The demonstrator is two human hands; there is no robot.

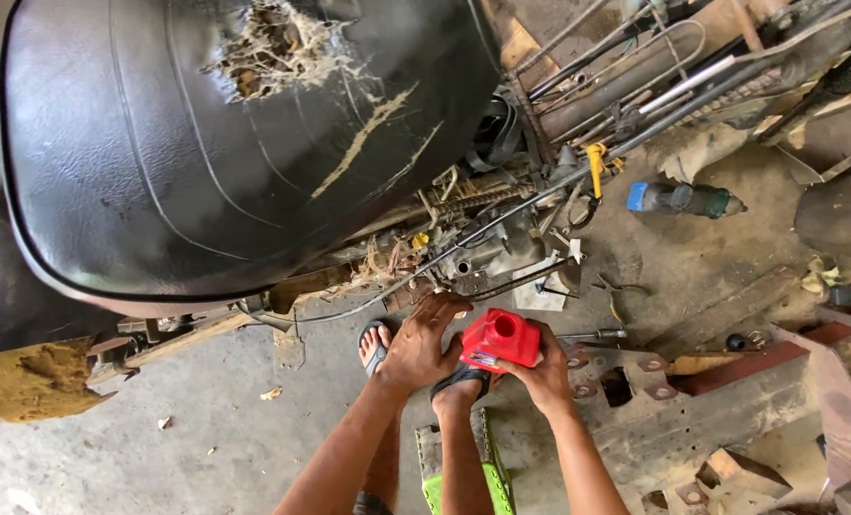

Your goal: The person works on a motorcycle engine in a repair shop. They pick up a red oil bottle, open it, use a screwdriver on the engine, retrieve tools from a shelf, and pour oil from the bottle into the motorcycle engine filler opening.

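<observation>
My right hand (546, 374) grips a red plastic bottle (500, 338) with its mouth uncovered, held upright just below the motorcycle engine (483, 250). My left hand (424, 339) reaches toward the underside of the engine, its fingertips touching the metal near a cable; whether it holds anything small I cannot tell. A worn black motorcycle seat (206, 133) with a torn patch fills the upper left. My sandalled feet (376, 345) stand on the concrete beneath my arms.
A blue-capped dark bottle (681, 199) lies on the floor to the right. Pliers (616, 294) and a screwdriver (592, 335) rest near the engine. Rusty metal brackets (731, 381) lie at lower right. A green stool (464, 477) sits under me.
</observation>
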